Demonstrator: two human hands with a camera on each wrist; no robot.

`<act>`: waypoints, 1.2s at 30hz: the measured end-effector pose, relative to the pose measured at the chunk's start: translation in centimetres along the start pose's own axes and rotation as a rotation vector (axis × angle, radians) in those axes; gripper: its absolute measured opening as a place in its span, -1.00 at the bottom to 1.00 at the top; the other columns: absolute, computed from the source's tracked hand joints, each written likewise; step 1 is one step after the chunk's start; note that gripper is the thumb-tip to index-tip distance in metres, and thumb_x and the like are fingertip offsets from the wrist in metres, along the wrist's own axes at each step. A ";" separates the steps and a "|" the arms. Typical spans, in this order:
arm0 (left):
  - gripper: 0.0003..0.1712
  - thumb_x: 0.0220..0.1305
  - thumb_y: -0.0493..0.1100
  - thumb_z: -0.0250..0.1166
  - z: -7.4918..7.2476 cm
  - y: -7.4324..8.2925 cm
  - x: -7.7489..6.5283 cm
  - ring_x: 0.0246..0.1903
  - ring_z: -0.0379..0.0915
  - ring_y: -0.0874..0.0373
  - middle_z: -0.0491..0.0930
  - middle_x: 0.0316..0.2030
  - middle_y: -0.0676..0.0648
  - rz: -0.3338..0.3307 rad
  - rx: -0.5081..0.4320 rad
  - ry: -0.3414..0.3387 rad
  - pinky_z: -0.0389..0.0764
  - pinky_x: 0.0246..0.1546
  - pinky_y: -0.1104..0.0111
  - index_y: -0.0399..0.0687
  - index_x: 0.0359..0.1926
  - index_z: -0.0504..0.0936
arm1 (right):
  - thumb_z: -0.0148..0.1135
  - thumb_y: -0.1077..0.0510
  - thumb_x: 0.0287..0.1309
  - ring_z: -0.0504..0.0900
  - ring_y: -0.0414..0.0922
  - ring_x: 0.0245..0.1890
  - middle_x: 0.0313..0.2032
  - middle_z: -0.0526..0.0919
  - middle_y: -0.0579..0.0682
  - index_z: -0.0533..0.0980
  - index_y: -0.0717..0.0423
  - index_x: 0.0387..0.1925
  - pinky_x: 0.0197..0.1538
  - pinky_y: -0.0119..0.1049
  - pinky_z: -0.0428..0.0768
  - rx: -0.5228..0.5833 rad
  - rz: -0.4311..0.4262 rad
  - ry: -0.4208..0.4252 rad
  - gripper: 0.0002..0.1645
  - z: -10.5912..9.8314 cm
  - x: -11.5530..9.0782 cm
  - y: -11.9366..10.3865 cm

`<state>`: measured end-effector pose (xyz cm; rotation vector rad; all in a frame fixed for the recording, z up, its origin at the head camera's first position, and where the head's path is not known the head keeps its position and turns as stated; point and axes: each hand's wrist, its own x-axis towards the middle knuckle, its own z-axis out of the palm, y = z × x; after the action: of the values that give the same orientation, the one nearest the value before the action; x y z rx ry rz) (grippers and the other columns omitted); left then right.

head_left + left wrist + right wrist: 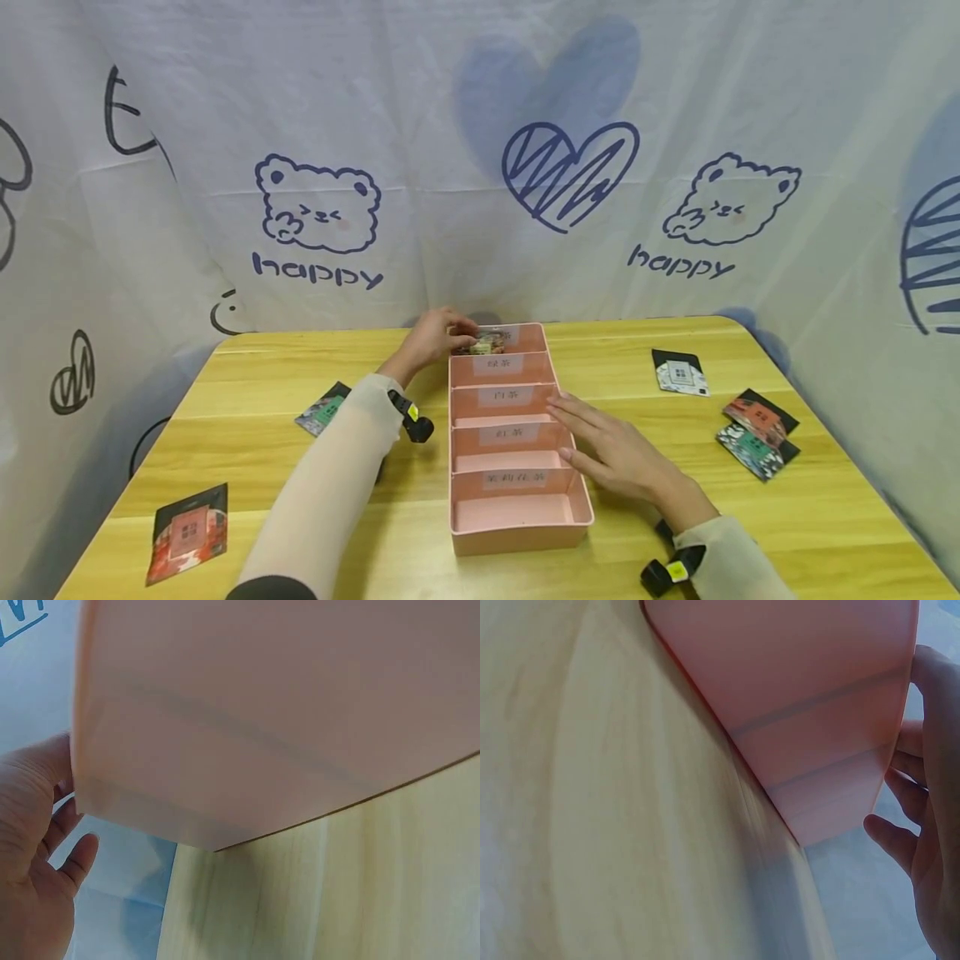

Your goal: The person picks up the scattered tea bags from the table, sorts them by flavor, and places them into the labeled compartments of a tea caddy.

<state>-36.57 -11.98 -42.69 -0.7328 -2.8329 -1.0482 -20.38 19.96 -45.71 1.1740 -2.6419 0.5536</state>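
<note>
A long pink box (522,540) with several compartments, each with a paper label in Chinese characters, stands on the wooden table. My left hand (435,340) reaches over its far left corner and pinches a small clear packet with a green label (486,343) in the farthest compartment. In the left wrist view the left hand (34,840) is at the box's rim, its upper fingertips hidden behind the pink wall. My right hand (618,454) rests its fairly straight fingers on the right rim. In the right wrist view, the right hand's fingertips (904,795) touch that side wall.
To the left lie a red-and-black packet (187,533) and a green-and-black packet (322,408), partly behind the left sleeve. On the right are a white-and-black packet (680,372) and two overlapping packets (759,433). A printed cloth (450,225) hangs behind the table.
</note>
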 end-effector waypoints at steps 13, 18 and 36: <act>-0.64 0.23 -0.03 0.41 -2.3 -0.5 -2.4 0.10 0.42 -0.05 0.59 -0.01 -0.06 0.022 -0.057 0.002 0.41 0.19 0.02 -0.04 0.01 0.71 | 0.05 -0.12 0.40 0.16 0.04 0.43 0.48 0.14 0.01 0.19 0.05 0.47 0.32 0.12 0.31 0.004 0.019 -0.026 -0.27 -0.3 0.0 0.0; -0.60 0.24 -0.01 0.39 -3.3 -0.8 -3.8 0.13 0.42 -0.09 0.57 0.07 -0.10 0.028 -0.030 0.004 0.46 0.15 0.01 -0.06 0.05 0.69 | 0.05 -0.13 0.40 0.16 0.05 0.43 0.48 0.12 0.01 0.17 0.04 0.48 0.32 0.13 0.30 0.010 0.021 -0.035 -0.26 -0.4 0.0 -0.1; -0.43 0.25 0.02 0.38 -6.0 -1.7 -9.9 0.26 0.29 -0.15 0.46 0.23 -0.16 0.018 0.013 -0.056 0.31 0.27 -0.09 -0.09 0.22 0.55 | 0.13 -0.14 0.32 0.15 0.08 0.43 0.47 0.14 0.06 0.16 0.13 0.47 0.33 0.14 0.28 -0.017 -0.055 -0.023 -0.17 -0.5 0.0 0.3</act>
<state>-29.31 -20.97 -40.93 -0.7976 -2.8710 -1.0225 -20.59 20.37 -45.34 1.2510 -2.6192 0.5104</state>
